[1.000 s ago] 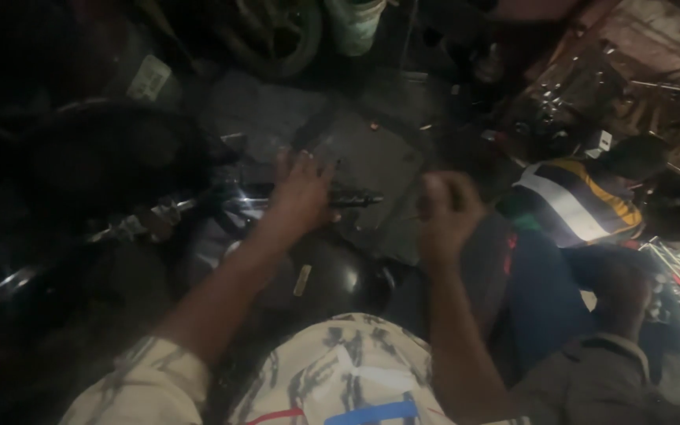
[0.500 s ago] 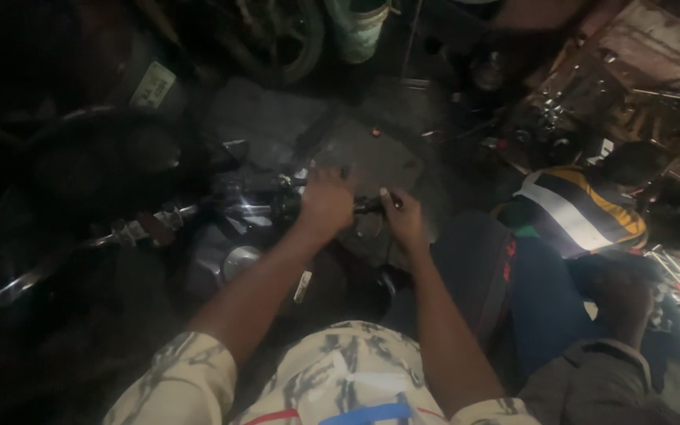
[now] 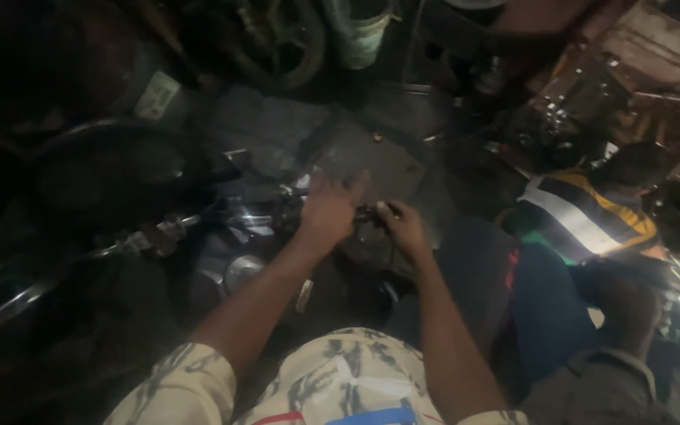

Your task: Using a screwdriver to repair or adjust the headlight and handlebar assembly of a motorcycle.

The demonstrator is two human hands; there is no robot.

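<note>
- L hand point(image 3: 329, 211): flat on motorcycle engine point(image 3: 257, 236), fingers spread, pinching nothing.
- R hand point(image 3: 403, 228): just right of L hand, closed round dark tool handle point(image 3: 367, 212); tool type too dim to tell.
- Tool handle: between both hands, at engine's right edge.
- Chrome exhaust pipe point(image 3: 131, 244): runs left from engine.
- Tyre point(image 3: 281, 39) and pale bucket point(image 3: 360, 31): well beyond engine, top of view.
- Second person, striped shirt point(image 3: 584, 220): crouched well right of engine.

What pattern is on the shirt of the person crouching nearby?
The shirt has yellow, white and dark stripes; head view.
</note>
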